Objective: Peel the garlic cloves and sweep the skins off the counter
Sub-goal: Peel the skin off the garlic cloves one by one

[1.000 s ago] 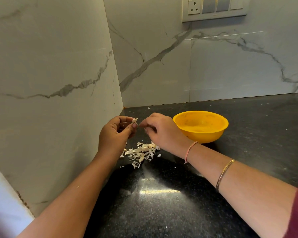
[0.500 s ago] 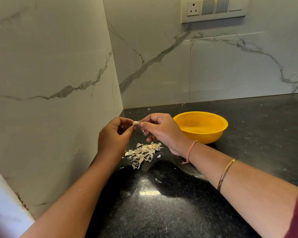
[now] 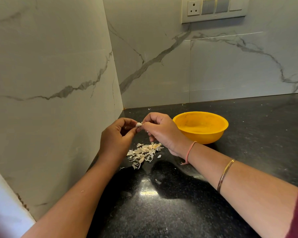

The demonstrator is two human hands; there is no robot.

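Clove (image 3: 138, 124) held in the air over the desk (image 3: 247, 134), at 12 o'clock of the skins (image 3: 144, 152); bowl (image 3: 201, 136) at 3 o'clock.
Left hand (image 3: 116, 138) grip is narrow and pinches the clove between thumb and fingertips. Right hand (image 3: 162, 131) grip pinches its 3 o'clock end; skin flap or flesh, too small to tell. Long axis looks to run 9 to 3, hand to hand; which end is the tip, cannot tell. Judgement for a clean peel: left holds firm without crushing, right nips a loose edge and strips along the axis, dropping flakes onto the pile rather than scattering them.
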